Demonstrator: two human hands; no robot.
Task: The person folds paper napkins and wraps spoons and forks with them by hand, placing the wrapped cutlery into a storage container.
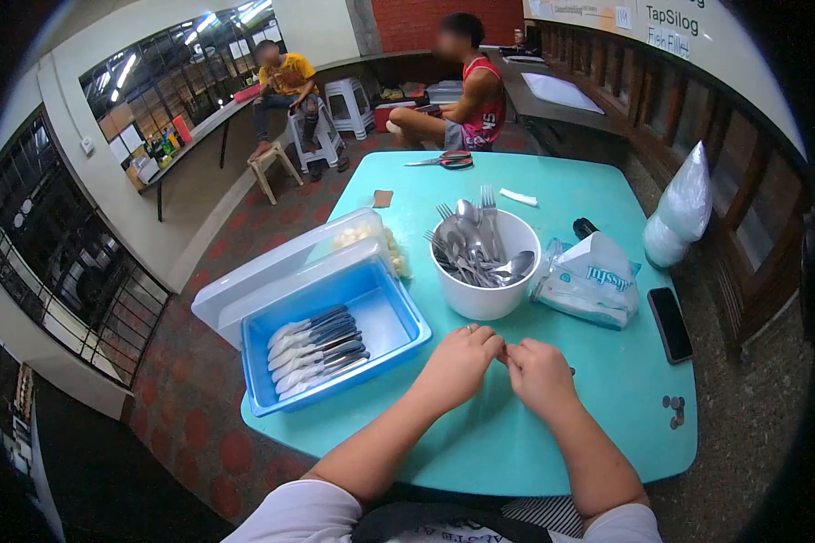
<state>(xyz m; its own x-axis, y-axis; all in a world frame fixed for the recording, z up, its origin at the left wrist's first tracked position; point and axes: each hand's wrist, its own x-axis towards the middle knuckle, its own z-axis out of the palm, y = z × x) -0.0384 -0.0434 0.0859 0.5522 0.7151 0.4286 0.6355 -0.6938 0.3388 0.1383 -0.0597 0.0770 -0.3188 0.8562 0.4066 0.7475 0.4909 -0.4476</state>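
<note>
Just in front of a white tub (pixel 484 303) full of spoons and forks, my left hand (pixel 460 360) and my right hand (pixel 539 371) meet with fingers closed. Whatever is pinched between them is mostly hidden and too small to name. To the left, a blue bin (pixel 385 303) holds a row of wrapped utensils (pixel 312 351), its clear lid (pixel 290 271) standing tilted along the far side. A pack of tissues (pixel 598 281) lies right of the tub.
On the turquoise table (pixel 407 434) are scissors (pixel 448 160), a phone (pixel 669 326), coins (pixel 677 412), a plastic-wrapped roll (pixel 679 213) and a bag of pale items (pixel 396 253). Two people sit beyond, one on a stool (pixel 319 140), one near the far bench.
</note>
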